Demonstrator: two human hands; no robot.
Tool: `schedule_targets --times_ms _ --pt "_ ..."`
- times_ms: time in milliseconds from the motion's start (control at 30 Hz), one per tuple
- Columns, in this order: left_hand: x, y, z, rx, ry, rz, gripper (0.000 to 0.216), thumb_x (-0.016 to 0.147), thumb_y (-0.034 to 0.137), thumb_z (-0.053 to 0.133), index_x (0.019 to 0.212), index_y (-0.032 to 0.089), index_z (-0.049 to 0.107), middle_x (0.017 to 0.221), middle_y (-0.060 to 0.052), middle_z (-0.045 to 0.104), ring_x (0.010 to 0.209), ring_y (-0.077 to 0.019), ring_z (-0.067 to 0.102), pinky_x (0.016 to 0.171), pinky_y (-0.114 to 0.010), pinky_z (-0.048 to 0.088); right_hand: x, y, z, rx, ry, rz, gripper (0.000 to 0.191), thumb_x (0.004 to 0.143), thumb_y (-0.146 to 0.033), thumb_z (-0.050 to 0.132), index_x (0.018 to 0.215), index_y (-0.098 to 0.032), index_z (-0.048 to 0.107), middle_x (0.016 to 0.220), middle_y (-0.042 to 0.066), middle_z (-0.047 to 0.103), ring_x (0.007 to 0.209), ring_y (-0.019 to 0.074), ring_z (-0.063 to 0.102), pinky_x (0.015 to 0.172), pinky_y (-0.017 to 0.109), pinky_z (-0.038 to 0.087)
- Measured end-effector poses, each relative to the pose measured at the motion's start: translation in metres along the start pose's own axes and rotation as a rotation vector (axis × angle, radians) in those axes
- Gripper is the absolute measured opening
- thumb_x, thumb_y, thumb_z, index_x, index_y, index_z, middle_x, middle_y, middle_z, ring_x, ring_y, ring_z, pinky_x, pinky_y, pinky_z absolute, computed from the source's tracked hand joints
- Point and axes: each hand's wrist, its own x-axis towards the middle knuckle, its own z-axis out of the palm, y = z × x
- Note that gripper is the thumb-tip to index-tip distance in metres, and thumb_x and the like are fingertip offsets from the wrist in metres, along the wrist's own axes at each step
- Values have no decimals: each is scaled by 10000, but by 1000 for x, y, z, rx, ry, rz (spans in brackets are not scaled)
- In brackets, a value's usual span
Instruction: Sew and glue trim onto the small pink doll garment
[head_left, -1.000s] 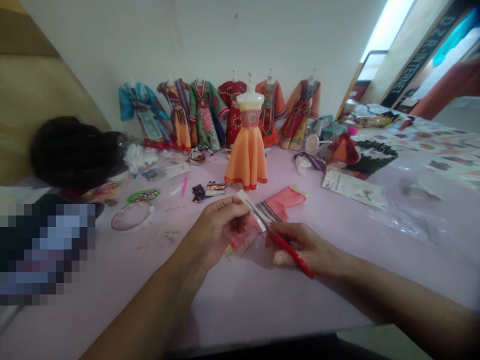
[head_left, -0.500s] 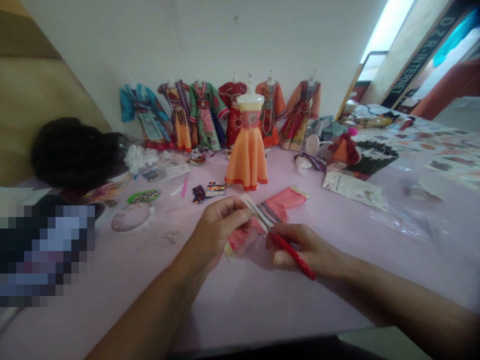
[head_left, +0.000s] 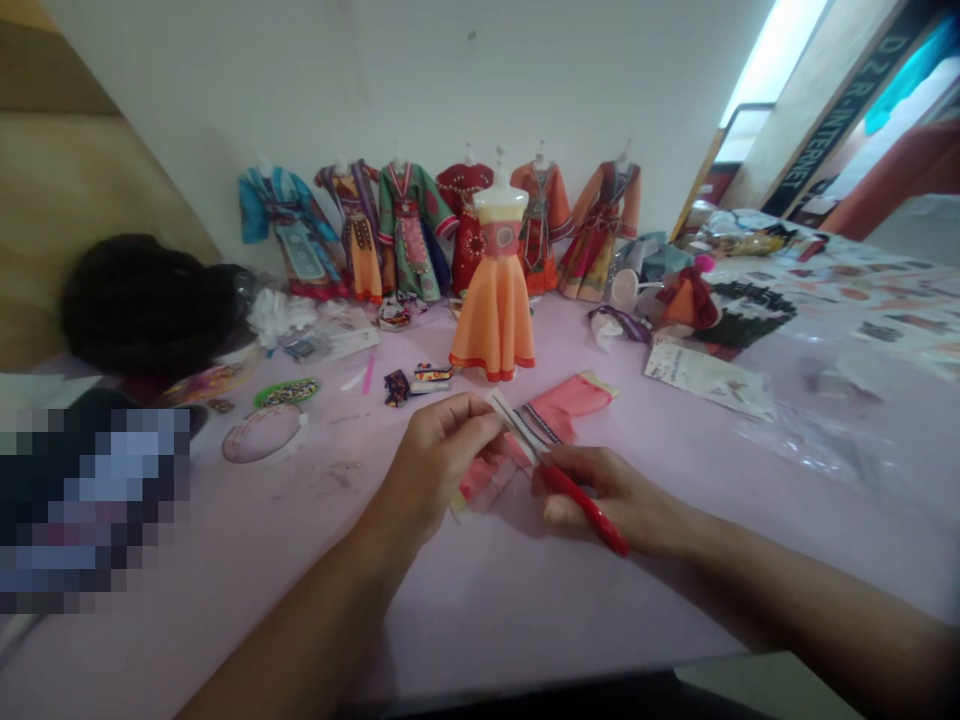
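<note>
My right hand [head_left: 615, 495] is closed around the red handles of a pair of scissors [head_left: 592, 515], whose blades point up and left. Pinched between the thumb and fingers of my left hand [head_left: 442, 450] is a narrow white strip [head_left: 498, 404]; its lower part runs along the blades, and I cannot tell whether they touch it. Just beneath both hands lies a small pink doll garment [head_left: 576, 400] with black-and-white trim and yellowish ends. Behind it a doll form in an orange dress [head_left: 493, 315] stands upright.
Several doll forms in ornate robes, among them a green robe [head_left: 412, 230], line the wall. An embroidery hoop [head_left: 264, 460] and a green tray of beads [head_left: 287, 392] lie left. Folded fabric [head_left: 433, 374] is near the dress. A packet [head_left: 705, 378] and clear plastic [head_left: 817, 440] lie right.
The scissors and my right hand have shifted very slightly up and left. My left hand keeps its pinch on the white strip, almost unmoved.
</note>
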Motion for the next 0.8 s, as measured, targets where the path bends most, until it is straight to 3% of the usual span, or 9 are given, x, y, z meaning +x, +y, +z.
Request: schedule_targets --times_ms 800 --pt "2 -3 1 -22 20 1 176 751 264 700 610 168 655 601 0 634 592 -108 564 601 -231 460 2 0 3 103 -38 10 532 897 -654 687 784 -169 500 694 -36 438 606 85 366 517 240 275"
